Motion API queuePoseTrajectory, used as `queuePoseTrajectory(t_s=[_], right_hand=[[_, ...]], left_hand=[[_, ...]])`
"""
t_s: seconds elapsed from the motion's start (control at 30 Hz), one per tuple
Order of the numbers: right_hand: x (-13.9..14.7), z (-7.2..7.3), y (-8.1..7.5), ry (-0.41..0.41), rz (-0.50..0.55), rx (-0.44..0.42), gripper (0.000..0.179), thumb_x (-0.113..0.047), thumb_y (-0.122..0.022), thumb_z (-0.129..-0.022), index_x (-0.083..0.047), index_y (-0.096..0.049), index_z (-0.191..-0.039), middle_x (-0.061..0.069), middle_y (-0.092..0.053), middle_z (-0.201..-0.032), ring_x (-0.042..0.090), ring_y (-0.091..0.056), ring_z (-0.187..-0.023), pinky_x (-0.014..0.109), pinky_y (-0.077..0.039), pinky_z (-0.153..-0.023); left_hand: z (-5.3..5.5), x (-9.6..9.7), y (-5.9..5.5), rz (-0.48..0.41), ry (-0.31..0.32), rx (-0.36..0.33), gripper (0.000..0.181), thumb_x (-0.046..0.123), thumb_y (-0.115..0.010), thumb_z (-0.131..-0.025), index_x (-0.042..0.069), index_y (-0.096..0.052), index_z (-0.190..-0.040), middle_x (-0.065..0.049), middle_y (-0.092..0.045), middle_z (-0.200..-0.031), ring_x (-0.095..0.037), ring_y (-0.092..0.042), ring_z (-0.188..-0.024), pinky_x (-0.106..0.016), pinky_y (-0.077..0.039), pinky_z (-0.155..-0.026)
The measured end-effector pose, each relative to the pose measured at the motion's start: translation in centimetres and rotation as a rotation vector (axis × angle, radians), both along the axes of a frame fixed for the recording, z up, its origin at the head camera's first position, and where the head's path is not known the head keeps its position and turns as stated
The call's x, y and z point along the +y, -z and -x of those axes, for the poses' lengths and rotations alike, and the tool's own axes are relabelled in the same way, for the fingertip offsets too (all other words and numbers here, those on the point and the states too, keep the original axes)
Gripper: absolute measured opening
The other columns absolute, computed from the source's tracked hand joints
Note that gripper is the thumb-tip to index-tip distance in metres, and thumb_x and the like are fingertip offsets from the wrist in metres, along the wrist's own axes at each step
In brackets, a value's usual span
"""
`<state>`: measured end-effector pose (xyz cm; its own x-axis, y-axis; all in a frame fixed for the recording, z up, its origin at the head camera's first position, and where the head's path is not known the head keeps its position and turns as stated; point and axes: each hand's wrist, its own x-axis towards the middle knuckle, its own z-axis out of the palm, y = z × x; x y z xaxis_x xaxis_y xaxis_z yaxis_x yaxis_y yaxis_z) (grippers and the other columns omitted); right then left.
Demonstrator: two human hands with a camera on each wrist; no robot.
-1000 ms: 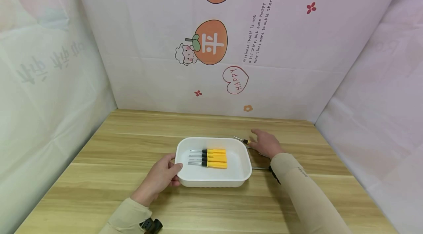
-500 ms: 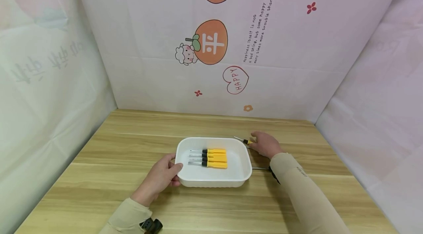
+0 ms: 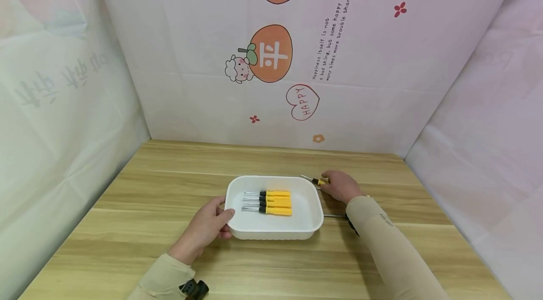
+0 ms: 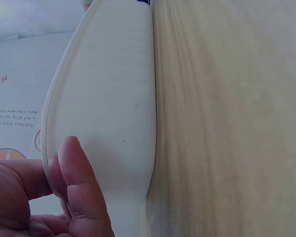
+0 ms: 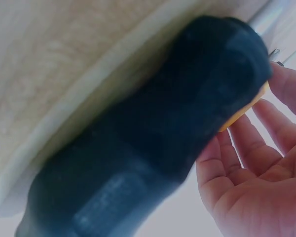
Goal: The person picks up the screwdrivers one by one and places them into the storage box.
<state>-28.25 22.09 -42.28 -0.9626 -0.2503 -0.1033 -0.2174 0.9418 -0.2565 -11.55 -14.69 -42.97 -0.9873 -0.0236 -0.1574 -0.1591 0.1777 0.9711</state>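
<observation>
A white plastic tray holds several small screwdrivers with yellow handles and black collars, lined up side by side. My left hand grips its left end, thumb over the rim; the left wrist view shows the tray's outer wall beside that thumb. Beyond the tray's right end, my right hand pinches the yellow handle of a screwdriver lying on the table. In the right wrist view the fingers meet a yellow handle, partly hidden behind a large black handle.
A metal shaft lies to the tray's right, its other end hidden under the right sleeve. A yellow tip shows behind that sleeve. White printed sheets wall the wooden table at the back and sides.
My right hand has lowered slightly, and its raised fingers have come down and closed around the yellow screwdriver handle. The left hand and the tray have stayed where they were.
</observation>
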Motion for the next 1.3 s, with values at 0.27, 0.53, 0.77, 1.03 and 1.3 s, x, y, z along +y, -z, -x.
queuePoseTrajectory(t_s=[0.27, 0.53, 0.77, 1.03, 1.3], right_hand=[[-0.09, -0.05, 0.0, 0.0, -0.008, 0.002, 0.046, -0.022, -0.065, -0.101, 0.001, -0.061, -0.141, 0.022, -0.064, -0.14, 0.043, -0.059, -0.13, 0.058, -0.048, -0.11], [-0.06, -0.08, -0.06, -0.006, -0.013, -0.002, 0.04, -0.021, -0.065, -0.102, 0.001, -0.066, -0.136, 0.022, -0.066, -0.137, 0.044, -0.06, -0.129, 0.058, -0.05, -0.109], [-0.03, 0.0, -0.08, -0.022, -0.032, 0.014, 0.034, -0.019, -0.065, -0.101, 0.001, -0.07, -0.128, 0.02, -0.069, -0.131, 0.043, -0.062, -0.125, 0.058, -0.052, -0.106], [-0.1, -0.03, -0.11, -0.017, -0.032, 0.009, 0.026, -0.019, -0.067, -0.101, -0.003, -0.075, -0.119, 0.016, -0.074, -0.12, 0.035, -0.068, -0.111, 0.054, -0.056, -0.099], [-0.01, -0.1, 0.0, -0.016, -0.035, 0.014, 0.022, -0.019, -0.067, -0.1, -0.005, -0.077, -0.114, 0.012, -0.075, -0.114, 0.028, -0.068, -0.101, 0.05, -0.058, -0.094]], left_hand=[[-0.12, -0.1, -0.07, 0.003, 0.003, 0.002, 0.054, 0.013, -0.061, -0.103, -0.001, -0.046, -0.152, -0.014, -0.057, -0.095, -0.02, -0.061, -0.072, -0.028, -0.061, -0.059], [-0.1, -0.11, 0.03, 0.018, 0.002, 0.01, 0.054, 0.014, -0.061, -0.104, -0.002, -0.046, -0.152, -0.015, -0.057, -0.095, -0.02, -0.06, -0.071, -0.029, -0.06, -0.058], [-0.15, -0.08, -0.06, 0.014, 0.0, 0.012, 0.054, 0.014, -0.061, -0.103, -0.002, -0.045, -0.153, -0.014, -0.057, -0.094, -0.02, -0.06, -0.071, -0.029, -0.06, -0.057], [-0.04, 0.0, -0.02, 0.006, 0.001, -0.002, 0.054, 0.012, -0.061, -0.103, -0.001, -0.045, -0.153, -0.015, -0.058, -0.096, -0.02, -0.061, -0.072, -0.028, -0.061, -0.059], [-0.17, -0.04, -0.13, 0.007, 0.003, 0.0, 0.054, 0.013, -0.062, -0.103, 0.0, -0.046, -0.152, -0.015, -0.058, -0.096, -0.02, -0.061, -0.071, -0.028, -0.06, -0.058]])
